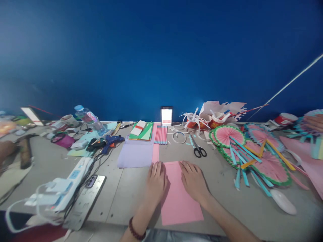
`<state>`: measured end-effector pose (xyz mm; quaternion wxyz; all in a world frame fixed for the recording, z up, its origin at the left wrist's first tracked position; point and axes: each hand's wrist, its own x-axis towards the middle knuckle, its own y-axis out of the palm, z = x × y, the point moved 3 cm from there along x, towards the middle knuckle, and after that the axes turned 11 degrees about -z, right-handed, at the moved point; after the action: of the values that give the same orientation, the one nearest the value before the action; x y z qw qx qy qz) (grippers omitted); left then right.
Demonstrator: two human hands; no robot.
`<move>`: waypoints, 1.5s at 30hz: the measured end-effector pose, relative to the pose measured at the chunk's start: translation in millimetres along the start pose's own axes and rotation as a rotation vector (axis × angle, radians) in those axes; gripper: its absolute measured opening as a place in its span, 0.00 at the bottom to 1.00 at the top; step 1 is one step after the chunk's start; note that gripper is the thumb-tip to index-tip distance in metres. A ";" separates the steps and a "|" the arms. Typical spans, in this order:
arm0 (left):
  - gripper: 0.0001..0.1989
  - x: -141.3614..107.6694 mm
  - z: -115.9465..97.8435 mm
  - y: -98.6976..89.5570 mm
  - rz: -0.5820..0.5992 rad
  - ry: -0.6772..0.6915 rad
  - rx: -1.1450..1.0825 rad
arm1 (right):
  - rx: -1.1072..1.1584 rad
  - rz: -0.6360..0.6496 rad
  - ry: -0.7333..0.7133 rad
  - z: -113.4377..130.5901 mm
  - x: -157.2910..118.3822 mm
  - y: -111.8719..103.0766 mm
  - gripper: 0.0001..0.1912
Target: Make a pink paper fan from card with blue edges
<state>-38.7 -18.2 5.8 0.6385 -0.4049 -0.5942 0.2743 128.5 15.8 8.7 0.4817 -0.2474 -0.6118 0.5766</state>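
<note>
A sheet of pink paper (pixel 176 195) lies flat on the table in front of me. My left hand (pixel 156 179) rests on its upper left edge, fingers stretched forward and palm down. On the upper right edge lies my right hand (pixel 193 181), also flat with its fingers out. Just beyond are lilac paper (pixel 135 154), a row of pink and blue sticks (pixel 160 135) and black-handled scissors (pixel 200 151). Several pink folded paper fans (pixel 229 136) with green edges and blue strips lie to the right.
A power strip (pixel 73 181) with cables and a phone (pixel 87 201) lie at the left. Behind them are a water bottle (pixel 92 119) and a blue glue gun (pixel 112 141). Red cups (pixel 204 121) holding strips stand by the blue wall (pixel 161 60). Another person's hand (pixel 6 151) shows far left.
</note>
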 end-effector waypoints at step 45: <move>0.23 -6.4 -13.3 8.8 0.039 0.076 -0.057 | 0.055 -0.024 0.055 -0.5 -3.4 0.3 0.21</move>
<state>-25.4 -21.5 -4.5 0.6433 -0.4444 -0.5693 0.2540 130.2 13.2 7.3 0.5119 -0.2424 -0.5852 0.5803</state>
